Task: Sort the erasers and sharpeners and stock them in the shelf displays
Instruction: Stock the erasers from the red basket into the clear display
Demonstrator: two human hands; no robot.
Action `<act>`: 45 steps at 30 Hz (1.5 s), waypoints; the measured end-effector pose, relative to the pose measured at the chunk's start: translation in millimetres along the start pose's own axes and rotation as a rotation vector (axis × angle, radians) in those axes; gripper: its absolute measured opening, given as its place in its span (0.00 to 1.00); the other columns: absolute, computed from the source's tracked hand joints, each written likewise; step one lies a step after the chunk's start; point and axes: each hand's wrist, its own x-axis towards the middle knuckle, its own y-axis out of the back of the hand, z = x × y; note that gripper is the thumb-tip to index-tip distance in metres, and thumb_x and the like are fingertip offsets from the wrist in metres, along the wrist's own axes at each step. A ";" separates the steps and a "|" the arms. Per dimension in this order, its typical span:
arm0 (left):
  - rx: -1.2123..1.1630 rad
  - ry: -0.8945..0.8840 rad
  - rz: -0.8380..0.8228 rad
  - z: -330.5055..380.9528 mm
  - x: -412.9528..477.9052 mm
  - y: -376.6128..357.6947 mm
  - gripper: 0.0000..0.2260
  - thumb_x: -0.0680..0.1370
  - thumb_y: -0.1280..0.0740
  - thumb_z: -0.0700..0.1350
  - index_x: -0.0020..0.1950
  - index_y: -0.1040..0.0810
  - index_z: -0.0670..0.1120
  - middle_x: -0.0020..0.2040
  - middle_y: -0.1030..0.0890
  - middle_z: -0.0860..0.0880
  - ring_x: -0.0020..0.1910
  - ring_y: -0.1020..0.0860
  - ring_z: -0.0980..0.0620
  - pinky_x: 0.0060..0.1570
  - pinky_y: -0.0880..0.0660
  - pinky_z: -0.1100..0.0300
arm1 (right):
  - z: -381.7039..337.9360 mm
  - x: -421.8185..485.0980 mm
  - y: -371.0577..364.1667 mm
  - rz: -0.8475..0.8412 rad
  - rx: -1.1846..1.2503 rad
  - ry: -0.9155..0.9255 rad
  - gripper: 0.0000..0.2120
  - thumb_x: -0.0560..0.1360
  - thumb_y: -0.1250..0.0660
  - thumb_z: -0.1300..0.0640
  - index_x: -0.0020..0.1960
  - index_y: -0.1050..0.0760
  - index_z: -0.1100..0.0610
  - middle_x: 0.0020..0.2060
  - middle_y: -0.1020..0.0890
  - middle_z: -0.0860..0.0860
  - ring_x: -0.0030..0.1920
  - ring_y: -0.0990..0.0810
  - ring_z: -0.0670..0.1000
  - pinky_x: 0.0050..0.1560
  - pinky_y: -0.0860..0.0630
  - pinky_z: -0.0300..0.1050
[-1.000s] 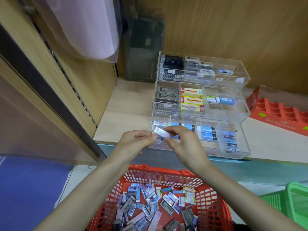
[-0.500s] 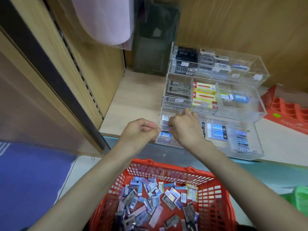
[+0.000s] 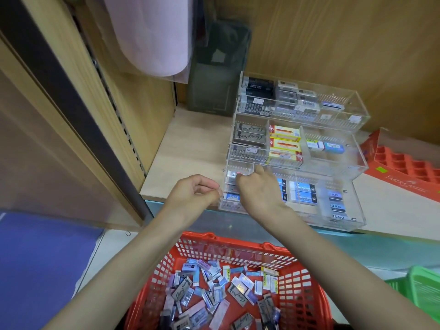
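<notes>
A clear three-tier acrylic display (image 3: 357,225) stands on the wooden shelf (image 3: 185,158), with sorted erasers in its compartments. My right hand (image 3: 258,190) reaches into the bottom tier's left compartment. Its curled fingertips are on a small white eraser (image 3: 231,174) at the top of a stack there. My left hand (image 3: 195,194) hovers just left of the display's front corner, fingers curled against the thumb with nothing seen in it. Below my arms, a red plastic basket (image 3: 214,241) holds several loose erasers (image 3: 214,294) in mixed wrappers.
A red Faber-Castell tray (image 3: 404,167) lies to the right of the display. A dark box (image 3: 214,91) stands behind it at the back wall. A green basket (image 3: 423,287) sits at the lower right. A slotted shelf upright (image 3: 95,129) runs along the left.
A second ago both hands held one eraser in front of the display. My right hand has carried it into the bottom left compartment, and my left hand has let go and stayed beside it.
</notes>
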 end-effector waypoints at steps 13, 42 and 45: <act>0.051 -0.094 -0.023 2.1 -15.7 11.1 0.06 0.74 0.31 0.38 0.43 0.21 0.49 0.41 0.19 0.48 0.38 0.23 0.55 0.35 0.31 0.71 | 0.2 -1.4 0.5 -0.025 0.056 -0.040 0.11 0.75 0.43 0.65 0.55 0.27 0.63 0.50 0.19 0.60 0.59 0.30 0.59 0.44 0.33 0.47; 0.163 -0.245 -0.029 -7.7 -57.8 19.6 0.07 0.74 0.34 0.35 0.40 0.22 0.46 0.36 0.20 0.48 0.32 0.22 0.59 0.45 0.26 0.60 | 19.0 -23.0 -14.8 0.103 0.784 -0.434 0.18 0.76 0.39 0.55 0.28 0.35 0.55 0.32 0.24 0.57 0.38 0.27 0.58 0.38 0.35 0.45; 0.164 -0.244 -0.019 -7.9 -56.9 20.3 0.07 0.74 0.34 0.35 0.40 0.21 0.46 0.39 0.18 0.44 0.36 0.21 0.53 0.48 0.24 0.52 | 13.5 -17.5 -12.2 0.080 0.768 -0.435 0.15 0.73 0.39 0.59 0.28 0.37 0.56 0.32 0.27 0.58 0.37 0.28 0.58 0.34 0.37 0.45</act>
